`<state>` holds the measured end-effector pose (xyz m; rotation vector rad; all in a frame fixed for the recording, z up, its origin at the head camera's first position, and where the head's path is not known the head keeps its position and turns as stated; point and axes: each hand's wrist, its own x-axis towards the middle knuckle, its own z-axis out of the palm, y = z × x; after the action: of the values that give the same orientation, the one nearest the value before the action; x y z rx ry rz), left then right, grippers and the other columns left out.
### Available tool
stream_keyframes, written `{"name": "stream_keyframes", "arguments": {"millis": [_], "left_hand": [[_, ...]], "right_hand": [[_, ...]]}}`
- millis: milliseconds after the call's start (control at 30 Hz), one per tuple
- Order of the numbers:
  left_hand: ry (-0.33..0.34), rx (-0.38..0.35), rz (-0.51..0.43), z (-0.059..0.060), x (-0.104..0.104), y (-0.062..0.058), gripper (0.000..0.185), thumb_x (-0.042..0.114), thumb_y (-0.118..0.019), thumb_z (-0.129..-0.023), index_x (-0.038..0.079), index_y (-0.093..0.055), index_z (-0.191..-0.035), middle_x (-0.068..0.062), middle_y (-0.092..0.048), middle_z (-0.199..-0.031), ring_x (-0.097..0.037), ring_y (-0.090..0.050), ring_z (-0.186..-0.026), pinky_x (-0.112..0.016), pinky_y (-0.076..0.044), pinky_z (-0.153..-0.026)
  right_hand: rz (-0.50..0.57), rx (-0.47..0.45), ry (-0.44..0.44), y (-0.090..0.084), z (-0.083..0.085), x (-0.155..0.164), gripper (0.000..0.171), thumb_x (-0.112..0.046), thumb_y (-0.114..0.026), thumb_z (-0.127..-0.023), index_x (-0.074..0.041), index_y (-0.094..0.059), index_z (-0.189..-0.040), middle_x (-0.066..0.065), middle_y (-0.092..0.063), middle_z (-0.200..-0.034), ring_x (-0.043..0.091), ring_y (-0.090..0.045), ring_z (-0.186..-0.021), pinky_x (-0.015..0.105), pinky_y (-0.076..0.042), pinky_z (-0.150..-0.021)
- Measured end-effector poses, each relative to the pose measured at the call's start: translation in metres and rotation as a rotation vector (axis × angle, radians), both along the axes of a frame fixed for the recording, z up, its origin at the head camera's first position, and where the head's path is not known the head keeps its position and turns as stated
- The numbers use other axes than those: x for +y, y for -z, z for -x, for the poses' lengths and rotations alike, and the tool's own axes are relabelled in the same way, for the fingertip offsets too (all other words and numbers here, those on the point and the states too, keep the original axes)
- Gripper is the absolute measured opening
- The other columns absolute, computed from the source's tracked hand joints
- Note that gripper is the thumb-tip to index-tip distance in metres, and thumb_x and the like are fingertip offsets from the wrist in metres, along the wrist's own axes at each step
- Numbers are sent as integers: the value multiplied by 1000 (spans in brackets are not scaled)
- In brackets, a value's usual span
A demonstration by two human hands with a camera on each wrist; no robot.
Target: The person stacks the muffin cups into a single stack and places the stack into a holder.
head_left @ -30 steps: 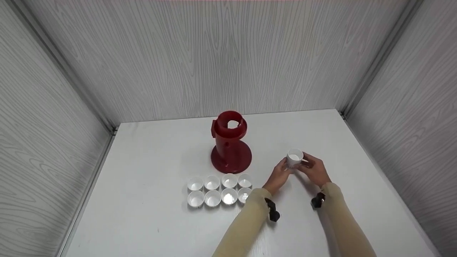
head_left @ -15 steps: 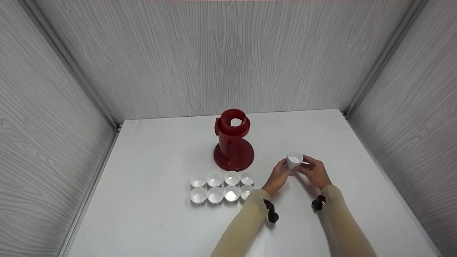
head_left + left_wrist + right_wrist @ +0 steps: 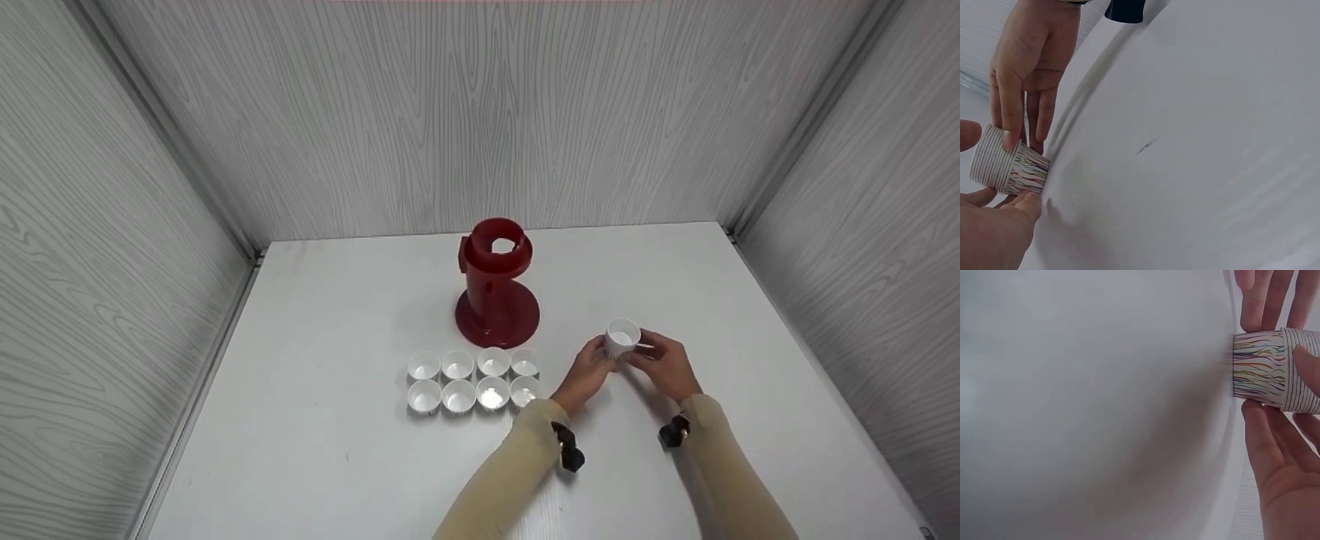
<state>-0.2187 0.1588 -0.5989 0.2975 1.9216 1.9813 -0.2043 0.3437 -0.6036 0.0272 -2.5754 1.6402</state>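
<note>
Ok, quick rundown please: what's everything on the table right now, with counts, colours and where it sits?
Stack of paper cups: one stack, white rims with coloured wavy lines on the bottom cup, standing on the table right of centre, held between both hands.
Single cups: eight, white, open side up, two rows of four in front of the red stand.
Red stand: one, red, upright tube with an open top on a round base, middle of the table toward the back.
Table: one, white, walled in by grey wood-grain panels.
Left hand: fingers hold the stack's left side.
Right hand: fingers hold the stack's right side.
Sleeves: two, beige, a black wrist device on each.
</note>
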Motion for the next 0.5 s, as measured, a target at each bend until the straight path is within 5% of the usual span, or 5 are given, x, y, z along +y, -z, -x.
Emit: {"name": "stream_keyframes", "arguments": {"millis": [500], "left_hand": [[-20, -33, -6, -31, -23, -2, 70, 8, -61, -89, 1, -39, -155, -18, -44, -161, -34, -41, -152, -43, -41, -121]], "right_hand": [[53, -43, -9, -1, -24, -22, 63, -13, -80, -90, -2, -55, -147, 22, -59, -147, 42, -61, -132, 17, -55, -94]]}}
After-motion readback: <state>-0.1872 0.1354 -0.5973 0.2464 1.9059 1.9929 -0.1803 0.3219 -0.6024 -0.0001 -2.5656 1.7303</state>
